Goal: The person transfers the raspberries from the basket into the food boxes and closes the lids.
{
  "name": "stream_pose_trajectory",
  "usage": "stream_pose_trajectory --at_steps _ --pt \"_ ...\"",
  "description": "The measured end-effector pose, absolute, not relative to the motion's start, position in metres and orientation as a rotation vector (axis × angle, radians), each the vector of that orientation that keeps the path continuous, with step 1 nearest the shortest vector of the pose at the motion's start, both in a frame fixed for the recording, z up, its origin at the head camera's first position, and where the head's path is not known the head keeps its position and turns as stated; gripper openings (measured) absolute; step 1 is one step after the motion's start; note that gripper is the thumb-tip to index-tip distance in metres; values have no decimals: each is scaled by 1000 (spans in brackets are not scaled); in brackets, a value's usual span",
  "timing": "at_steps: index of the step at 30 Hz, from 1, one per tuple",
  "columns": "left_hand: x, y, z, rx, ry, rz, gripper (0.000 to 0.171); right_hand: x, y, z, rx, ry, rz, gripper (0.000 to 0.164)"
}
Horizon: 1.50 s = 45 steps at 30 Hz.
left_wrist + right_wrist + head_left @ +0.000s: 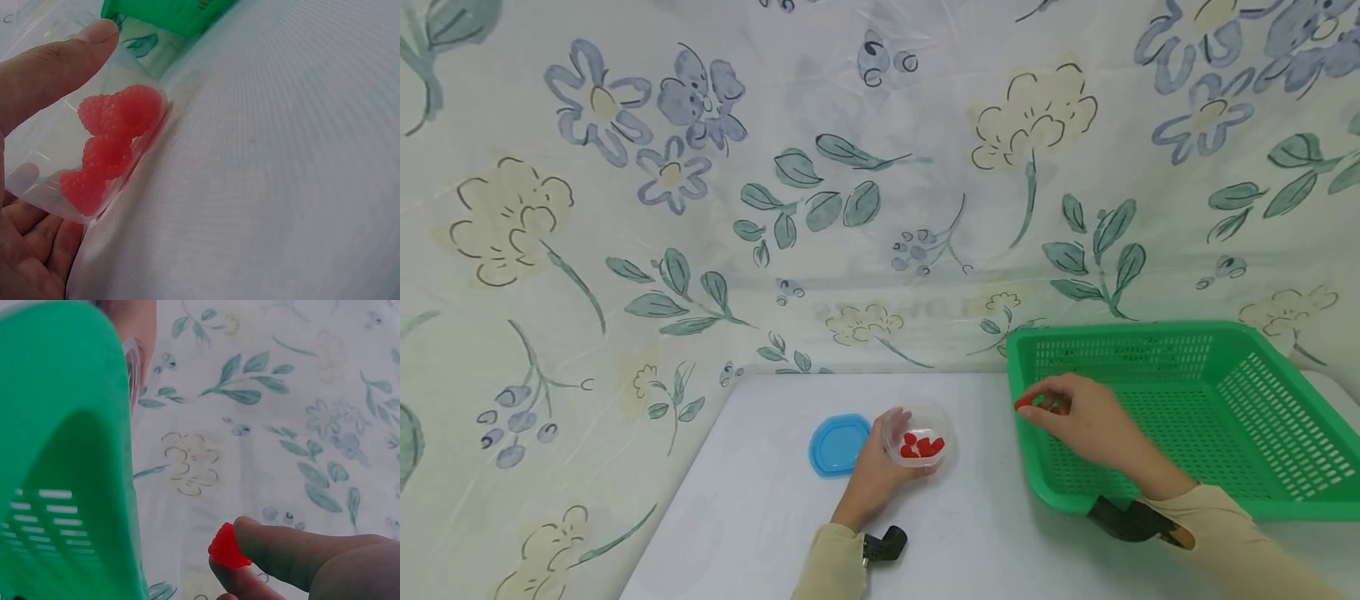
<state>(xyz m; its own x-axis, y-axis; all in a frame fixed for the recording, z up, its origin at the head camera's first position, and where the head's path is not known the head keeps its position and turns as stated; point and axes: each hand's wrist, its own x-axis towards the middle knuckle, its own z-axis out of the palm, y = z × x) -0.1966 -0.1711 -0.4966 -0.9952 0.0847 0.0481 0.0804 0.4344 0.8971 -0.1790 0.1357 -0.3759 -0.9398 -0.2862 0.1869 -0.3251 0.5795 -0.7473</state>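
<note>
My left hand (880, 471) grips a clear plastic tub (949, 427) on the white table, thumb along one side and fingers at the other. Several raspberries (107, 156) lie in the bottom of it, close together in the left wrist view. Over the left rim of the green basket (1285, 510), my right hand (1088, 421) pinches a red raspberry (228, 548) between thumb and fingertips. More red shows behind that thumb in the head view, mostly hidden by the hand.
A blue lid (838, 447) lies flat on the table (722, 517), left of the tub. The slatted basket takes up the table's right side, its walls standing above the surface. Behind the table hangs a flower-patterned cloth (865, 250).
</note>
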Motion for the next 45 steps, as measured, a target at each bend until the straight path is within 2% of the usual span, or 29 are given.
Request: stream_pose_trajectory --at_steps 24,45 --pt "-197 -169 -498 119 2657 1660 96 -171 72 -396 431 -2606 1216 11" --pt "-196 -169 -498 162 2685 1657 97 -172 24 -406 380 -2589 1316 14"
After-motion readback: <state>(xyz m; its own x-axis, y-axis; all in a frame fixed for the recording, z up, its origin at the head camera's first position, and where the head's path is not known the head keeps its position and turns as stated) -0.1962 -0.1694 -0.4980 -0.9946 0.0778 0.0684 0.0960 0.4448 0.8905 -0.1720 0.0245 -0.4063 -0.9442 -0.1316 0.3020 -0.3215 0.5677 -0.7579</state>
